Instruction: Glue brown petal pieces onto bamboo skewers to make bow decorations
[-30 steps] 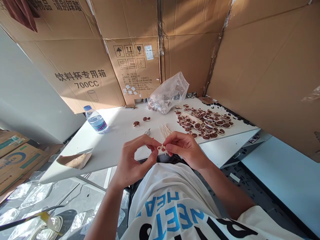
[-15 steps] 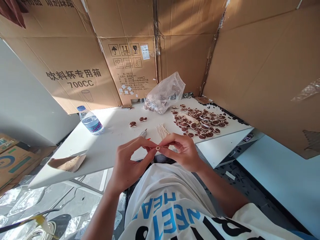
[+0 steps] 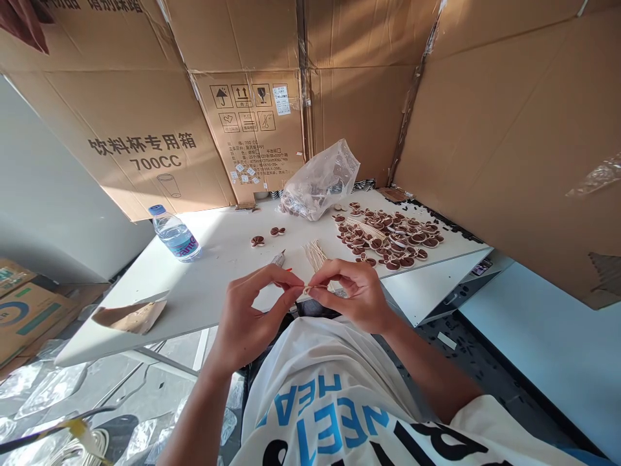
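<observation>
Between my fingertips is a short cream cord [image 3: 306, 290] with a small loop in it. My left hand [image 3: 259, 310] pinches it from the left, thumb against forefinger. From the other side my right hand [image 3: 352, 294] pinches the same cord, its other fingers curled. Just beyond the hands lies a bundle of cream cords [image 3: 316, 254] on the white table. A pen-like tool with a pointed tip [image 3: 279, 259] lies behind my left fingers, partly hidden. Two small brown pieces with cream edging, one of them a brown rounded piece [image 3: 257, 241], sit farther back.
A large pile of brown cream-edged pieces [image 3: 388, 236] covers the table's right side. Behind it stands a clear plastic bag [image 3: 320, 184]. A water bottle [image 3: 175, 236] and a torn brown paper piece [image 3: 138, 317] are at left. Cardboard walls [image 3: 359, 123] enclose the back.
The small loop between my fingertips has changed shape, and more cord shows stretched between them. Both hands stay in nearly the same place.
</observation>
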{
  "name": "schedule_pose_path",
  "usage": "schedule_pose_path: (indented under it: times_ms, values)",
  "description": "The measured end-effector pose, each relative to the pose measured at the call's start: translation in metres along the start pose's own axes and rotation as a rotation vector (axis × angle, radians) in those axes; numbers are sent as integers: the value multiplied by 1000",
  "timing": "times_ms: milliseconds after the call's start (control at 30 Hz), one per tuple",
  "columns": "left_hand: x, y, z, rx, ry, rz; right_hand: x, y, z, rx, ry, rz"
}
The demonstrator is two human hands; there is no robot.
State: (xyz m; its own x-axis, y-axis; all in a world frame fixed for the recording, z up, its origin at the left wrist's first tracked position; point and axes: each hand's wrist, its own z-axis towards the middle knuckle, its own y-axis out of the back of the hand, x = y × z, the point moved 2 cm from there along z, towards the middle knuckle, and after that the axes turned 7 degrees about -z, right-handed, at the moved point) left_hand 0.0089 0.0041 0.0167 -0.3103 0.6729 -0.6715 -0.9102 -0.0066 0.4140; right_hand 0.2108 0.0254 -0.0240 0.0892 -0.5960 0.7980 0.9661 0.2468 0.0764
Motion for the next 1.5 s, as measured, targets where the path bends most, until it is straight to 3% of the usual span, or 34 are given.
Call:
schedule_pose_path:
  times_ms: [433, 700, 900, 1300, 1500]
  values:
    - [0, -1, 0, -57, -19, 23, -1, 0, 2, 35, -96, 53]
    - [-1, -6, -1, -15, -25, 50, -5, -2, 4, -23, -58, 72]
    - [1, -9, -1, 22, 53, 7, -5, -1, 5, -60, 41, 24]
    - [0, -7, 1, 38, 104, 5, -1, -1, 5, -36, 136, -107]
    - [1, -8, 1, 24, 121, 0, -4, -3, 4, -91, 44, -56]
